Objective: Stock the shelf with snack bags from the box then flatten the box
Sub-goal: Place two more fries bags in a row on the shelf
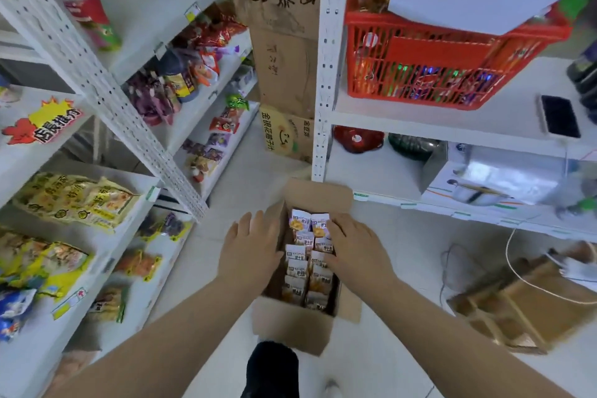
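An open cardboard box (292, 326) stands on the white floor in the aisle, its flaps folded out. Inside it lie two rows of small white snack bags (305, 271) with orange pictures. My left hand (250, 249) hovers over the box's left flap, fingers spread, holding nothing. My right hand (350, 244) rests palm down on the right row of bags, fingers apart; no bag is lifted. The white shelf (97, 236) on the left holds yellow and other snack bags on slanted tiers.
A second white shelf unit (323, 74) on the right carries a red basket (445, 58), a phone (559, 116) and boxed goods. Tall stacked cartons (284, 42) stand at the aisle's far end. A wooden crate (529, 304) and cables lie on the floor to the right.
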